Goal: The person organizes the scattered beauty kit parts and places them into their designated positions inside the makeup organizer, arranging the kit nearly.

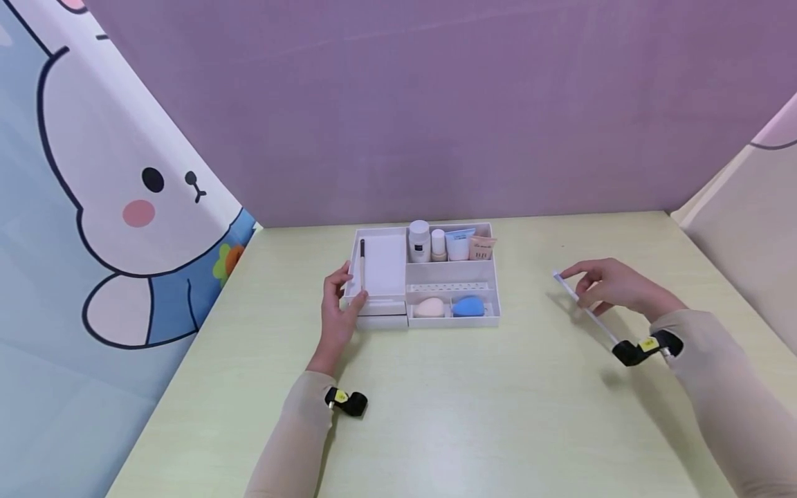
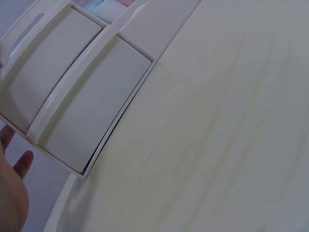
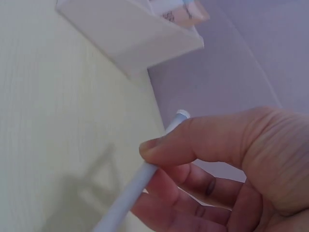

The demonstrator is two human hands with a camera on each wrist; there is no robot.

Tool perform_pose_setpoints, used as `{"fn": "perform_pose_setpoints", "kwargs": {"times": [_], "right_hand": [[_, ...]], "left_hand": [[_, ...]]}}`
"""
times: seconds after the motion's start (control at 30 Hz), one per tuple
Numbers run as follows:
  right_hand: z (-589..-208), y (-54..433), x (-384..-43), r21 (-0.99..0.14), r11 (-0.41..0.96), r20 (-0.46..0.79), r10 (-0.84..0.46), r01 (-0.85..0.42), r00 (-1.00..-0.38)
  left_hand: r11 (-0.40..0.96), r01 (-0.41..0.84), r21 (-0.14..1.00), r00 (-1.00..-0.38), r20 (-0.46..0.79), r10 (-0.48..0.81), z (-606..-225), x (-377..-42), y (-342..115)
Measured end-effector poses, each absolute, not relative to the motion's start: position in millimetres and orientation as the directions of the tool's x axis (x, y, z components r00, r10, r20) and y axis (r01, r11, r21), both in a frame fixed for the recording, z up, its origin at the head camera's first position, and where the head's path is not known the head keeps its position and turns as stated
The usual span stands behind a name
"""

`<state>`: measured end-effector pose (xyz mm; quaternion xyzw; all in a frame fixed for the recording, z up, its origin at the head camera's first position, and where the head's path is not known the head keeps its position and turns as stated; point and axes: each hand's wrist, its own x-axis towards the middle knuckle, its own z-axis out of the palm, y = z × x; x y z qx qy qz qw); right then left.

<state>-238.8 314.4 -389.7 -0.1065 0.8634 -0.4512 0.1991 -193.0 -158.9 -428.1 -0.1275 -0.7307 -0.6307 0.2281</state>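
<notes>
A white desktop organizer [image 1: 452, 274] stands at the table's middle, its two drawer fronts [image 2: 96, 104] visible in the left wrist view. My left hand [image 1: 339, 315] holds its left side, the thumb by the front corner and the fingers along the side wall. To the right, above the table, my right hand [image 1: 616, 285] pinches a slim white stick [image 1: 588, 311] between thumb and fingers. Its flat end [image 3: 182, 114] points up past the thumb in the right wrist view; its exact kind is unclear. A thin black-and-white pencil-like stick [image 1: 362, 263] lies in the organizer's left top tray.
A white jar [image 1: 420, 242], a small bottle [image 1: 438, 245], a blue-and-white tube [image 1: 459, 244] and a beige tube [image 1: 481, 247] fill the organizer's back right compartment. In front sit a pink sponge [image 1: 429, 308] and a blue sponge [image 1: 468, 306]. A purple backdrop [image 1: 461, 117] borders the table.
</notes>
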Motion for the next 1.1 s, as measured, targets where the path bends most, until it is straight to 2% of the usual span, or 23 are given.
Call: {"fn": "perform_pose_setpoints", "kwargs": {"times": [0.57, 1.1], "right_hand": [[-372.6, 270.8, -236.0, -0.826, 0.561, -0.209, -0.388, -0.050, -0.898], [-373.2, 231.0, -238.9, -0.891, 0.444, -0.084, -0.364, -0.094, -0.927]], "left_hand": [[0.169, 0.467, 0.868, -0.868, 0.486, -0.099, -428.5, -192.9, -158.9], [0.164, 0.471, 0.867, -0.867, 0.489, -0.094, -428.8, -192.9, -159.0]]}}
